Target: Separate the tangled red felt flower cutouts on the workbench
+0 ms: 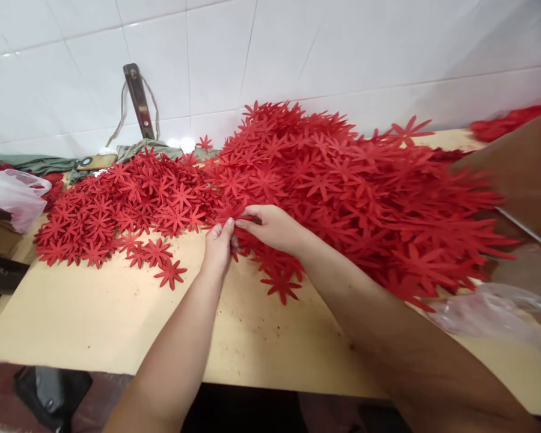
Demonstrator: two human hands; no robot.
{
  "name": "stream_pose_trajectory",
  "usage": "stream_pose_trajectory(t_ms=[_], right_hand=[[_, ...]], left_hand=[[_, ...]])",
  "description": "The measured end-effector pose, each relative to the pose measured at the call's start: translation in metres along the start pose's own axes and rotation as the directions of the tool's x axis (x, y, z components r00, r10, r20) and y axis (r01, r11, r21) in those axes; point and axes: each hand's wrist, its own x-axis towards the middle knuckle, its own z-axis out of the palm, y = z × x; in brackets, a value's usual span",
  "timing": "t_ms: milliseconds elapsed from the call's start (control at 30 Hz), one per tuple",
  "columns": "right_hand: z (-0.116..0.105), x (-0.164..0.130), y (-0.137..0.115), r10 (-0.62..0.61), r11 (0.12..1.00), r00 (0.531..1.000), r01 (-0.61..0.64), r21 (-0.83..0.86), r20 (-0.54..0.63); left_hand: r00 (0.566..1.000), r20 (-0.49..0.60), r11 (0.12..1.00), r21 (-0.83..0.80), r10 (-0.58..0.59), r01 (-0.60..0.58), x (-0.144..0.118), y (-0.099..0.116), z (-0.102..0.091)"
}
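Observation:
My left hand [219, 243] and my right hand [270, 228] meet at the middle of the table, fingers closed on a red flower-shaped cutout [231, 213] with narrow petals. The fingers cover part of it, and I cannot tell whether it is one layer or several. Behind my right hand rises a large heap of the same red cutouts [315, 162]. A lower pile [130, 192] spreads out to the left of my hands. One loose cutout [170, 273] lies in front of that pile, and another cutout [282, 284] lies below my right wrist.
Against the white tiled wall [216, 54] leans a dark handle-like bar [139, 99] with a cord. Green cloth [36, 162] lies along the back edge. Plastic bags sit left [13, 195] and right [496, 313]. A brown board-like surface [518, 192] stands at the right.

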Motion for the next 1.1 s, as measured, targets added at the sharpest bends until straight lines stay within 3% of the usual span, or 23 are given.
stream_pose_trajectory(t_ms=[100, 167, 300, 433, 533, 700, 800, 867, 1100], right_hand=[[0.004, 0.001, 0.006, 0.013, 0.95, 1.0, -0.007, 0.311, -0.019], [0.008, 0.001, 0.007, 0.052, 0.901, 0.997, -0.021, 0.434, -0.061], [0.007, 0.001, 0.009, 0.152, 0.843, 0.975, -0.042, 0.536, -0.164], [-0.008, 0.003, 0.02, 0.35, 0.709, 0.899, -0.071, 0.701, -0.263], [-0.016, 0.004, 0.029, 0.405, 0.646, 0.879, -0.079, 0.76, -0.253], [-0.009, 0.004, 0.026, 0.389, 0.719, 0.884, -0.115, 0.685, -0.26], [-0.003, 0.003, 0.02, 0.36, 0.798, 0.89, -0.137, 0.587, -0.281], [0.0, 0.002, 0.018, 0.333, 0.852, 0.903, -0.164, 0.496, -0.273], [0.008, -0.004, 0.009, 0.16, 0.987, 0.958, -0.148, 0.065, -0.24]], left_hand=[[0.999, 0.043, 0.999, -0.049, -0.02, 0.022, -0.001, -0.001, -0.001], [0.998, 0.067, 0.998, -0.065, -0.02, 0.025, -0.001, -0.001, -0.001], [0.996, 0.089, 1.0, -0.024, 0.012, -0.01, -0.002, -0.002, -0.001], [0.994, 0.112, 1.0, 0.016, 0.02, -0.022, -0.003, -0.001, 0.0], [0.993, 0.088, 0.997, 0.016, 0.073, -0.075, -0.002, -0.002, 0.002], [0.965, -0.001, 0.965, 0.042, 0.261, -0.261, 0.0, -0.005, 0.002], [0.924, -0.071, 0.922, 0.134, 0.375, -0.364, -0.001, -0.005, -0.002], [0.9, -0.062, 0.891, 0.182, 0.432, -0.416, -0.002, -0.003, -0.003], [0.962, 0.027, 0.958, 0.076, 0.273, -0.275, -0.004, -0.001, 0.003]])
